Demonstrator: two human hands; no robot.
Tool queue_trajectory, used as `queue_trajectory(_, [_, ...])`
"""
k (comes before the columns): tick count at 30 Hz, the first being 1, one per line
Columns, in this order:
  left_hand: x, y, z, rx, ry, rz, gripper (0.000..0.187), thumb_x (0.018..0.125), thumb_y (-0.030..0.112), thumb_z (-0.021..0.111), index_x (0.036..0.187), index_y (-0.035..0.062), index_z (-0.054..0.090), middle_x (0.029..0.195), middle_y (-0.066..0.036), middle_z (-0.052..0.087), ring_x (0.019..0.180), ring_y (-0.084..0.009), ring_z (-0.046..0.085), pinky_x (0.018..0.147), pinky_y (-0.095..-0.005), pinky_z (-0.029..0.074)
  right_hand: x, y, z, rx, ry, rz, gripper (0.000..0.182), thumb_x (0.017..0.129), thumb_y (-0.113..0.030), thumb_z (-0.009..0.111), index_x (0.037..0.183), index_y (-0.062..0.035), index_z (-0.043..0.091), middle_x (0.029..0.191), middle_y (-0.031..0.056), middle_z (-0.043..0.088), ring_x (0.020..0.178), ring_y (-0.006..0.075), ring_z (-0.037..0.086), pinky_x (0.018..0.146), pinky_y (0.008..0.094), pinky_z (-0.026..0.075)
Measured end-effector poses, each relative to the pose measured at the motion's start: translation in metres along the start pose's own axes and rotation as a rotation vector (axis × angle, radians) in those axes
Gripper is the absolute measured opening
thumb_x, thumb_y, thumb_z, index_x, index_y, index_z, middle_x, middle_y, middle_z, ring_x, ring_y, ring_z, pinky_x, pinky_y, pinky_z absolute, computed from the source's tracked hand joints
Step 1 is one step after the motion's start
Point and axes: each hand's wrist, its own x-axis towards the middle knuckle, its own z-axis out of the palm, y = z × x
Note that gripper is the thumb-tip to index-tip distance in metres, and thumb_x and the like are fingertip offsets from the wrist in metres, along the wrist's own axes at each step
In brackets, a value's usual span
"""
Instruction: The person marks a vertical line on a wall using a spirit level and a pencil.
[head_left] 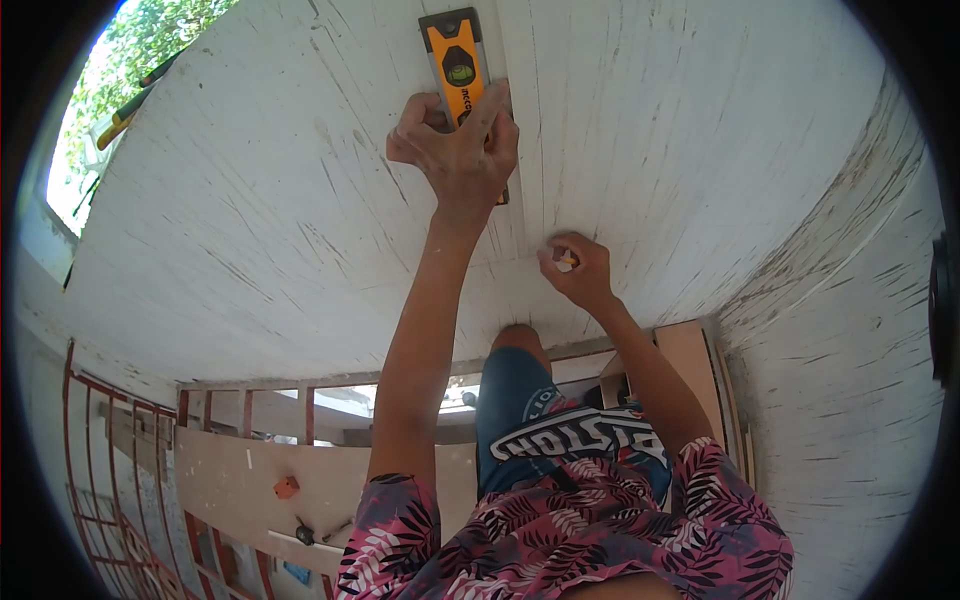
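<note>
My left hand (pixel 460 150) is closed around an orange and black spirit level (pixel 458 72), pressing it against a white panel (pixel 270 190) with dark streaks. The level stands nearly lengthwise in view, tilted slightly, beside a long straight line or seam in the panel. Its green vial shows above my fingers; part of its middle is covered by them. Lower and to the right, my right hand (pixel 582 272) is curled close to the panel. A small pale and yellow pencil-like thing (pixel 568 261) shows end-on between its fingers, and most of it is hidden.
Tools with yellow and dark handles (pixel 122 120) stick out at the panel's left edge, by a bright opening. Below, a brown board (pixel 225 465) bears an orange block (pixel 286 487) and a dark tool (pixel 304 534). Reddish metal bars (pixel 88 440) stand at lower left.
</note>
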Motion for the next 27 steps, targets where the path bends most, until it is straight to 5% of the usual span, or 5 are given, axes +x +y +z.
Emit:
queue_trajectory(3, [-0.001, -0.004, 0.009, -0.013, 0.082, 0.001, 0.028, 0.07, 0.019, 0.078, 0.096, 0.029, 0.076, 0.111, -0.011, 0.035, 0.1, -0.0254, 0.034, 0.086, -0.0434, 0.021, -0.007, -0.002, 0.006, -0.06, -0.011, -0.05, 0.023, 0.073, -0.014, 0.084, 0.087, -0.0049, 0.068, 0.075, 0.0087, 0.067, 0.061, 0.0206, 0.066, 0.055, 0.0294, 0.053])
queue_trajectory(9, [0.001, -0.001, 0.006, -0.022, 0.072, -0.03, 0.032, 0.071, 0.02, 0.078, 0.101, 0.0311, 0.075, 0.111, -0.01, 0.035, 0.1, -0.0245, 0.036, 0.087, -0.0446, 0.021, -0.004, -0.002, 0.021, -0.153, 0.005, -0.11, 0.024, 0.072, -0.017, 0.085, 0.083, -0.0072, 0.066, 0.072, 0.0061, 0.067, 0.057, 0.0205, 0.066, 0.052, 0.0298, 0.052])
queue_trajectory(12, [0.004, 0.003, -0.005, -0.015, -0.016, -0.03, 0.025, 0.077, 0.015, 0.079, 0.101, 0.0205, 0.077, 0.112, -0.012, 0.035, 0.107, -0.0251, 0.031, 0.09, -0.0422, 0.023, -0.002, -0.004, 0.024, -0.186, 0.021, -0.121, 0.021, 0.073, -0.015, 0.084, 0.081, -0.0071, 0.066, 0.071, 0.0052, 0.066, 0.056, 0.0198, 0.067, 0.051, 0.0295, 0.053])
queue_trajectory(27, [0.001, 0.001, -0.001, -0.017, -0.004, -0.021, 0.025, 0.077, 0.014, 0.078, 0.101, 0.0208, 0.078, 0.114, -0.012, 0.034, 0.109, -0.0254, 0.03, 0.091, -0.0418, 0.023, -0.005, -0.003, 0.034, -0.203, 0.067, -0.114, 0.013, 0.074, -0.009, 0.078, 0.078, -0.0066, 0.066, 0.07, 0.0042, 0.064, 0.054, 0.0191, 0.064, 0.049, 0.03, 0.052])
